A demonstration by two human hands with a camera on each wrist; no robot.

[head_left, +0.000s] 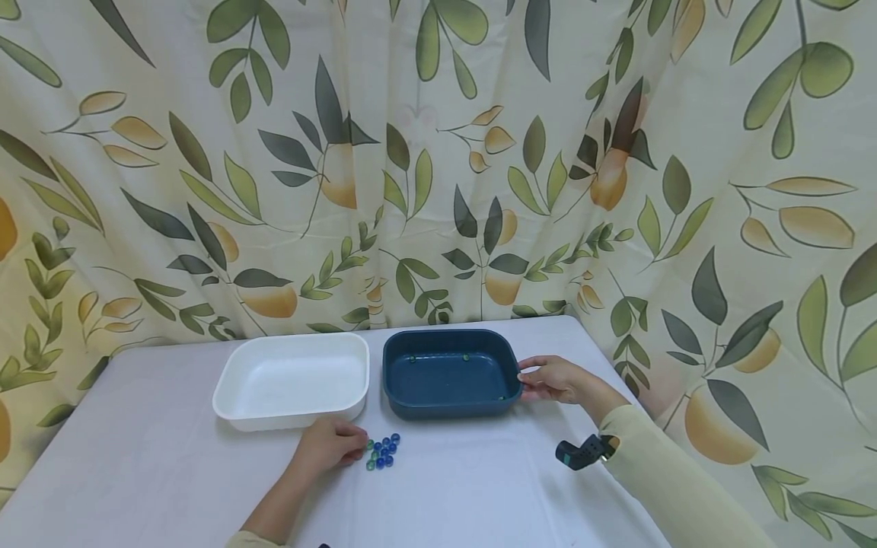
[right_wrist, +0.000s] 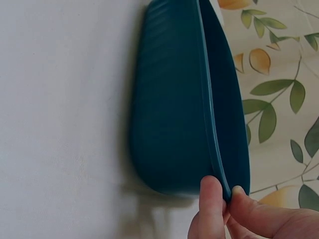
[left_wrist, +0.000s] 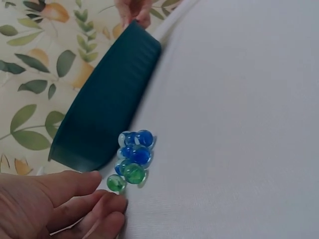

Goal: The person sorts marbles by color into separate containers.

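Note:
My right hand (head_left: 553, 379) grips the right end of the dark blue basin (head_left: 445, 412). In the right wrist view its thumb and index finger pinch the basin's rim (right_wrist: 212, 129). A few green marbles (head_left: 466, 357) lie inside the basin. My left hand (head_left: 330, 444) is low over the table at the left side of a cluster of blue marbles (head_left: 386, 441) and green marbles (head_left: 371, 464). In the left wrist view the thumb and bent fingers stand apart, with the fingertips right beside a green marble (left_wrist: 116, 182) and nothing held between them.
A white basin (head_left: 291, 415) stands to the left of the blue one, a narrow gap between them. Both rest on a white-clothed table (head_left: 466, 487). Behind hangs a leaf-patterned curtain (head_left: 479, 167). A black strap (head_left: 578, 453) sticks out from the right wrist.

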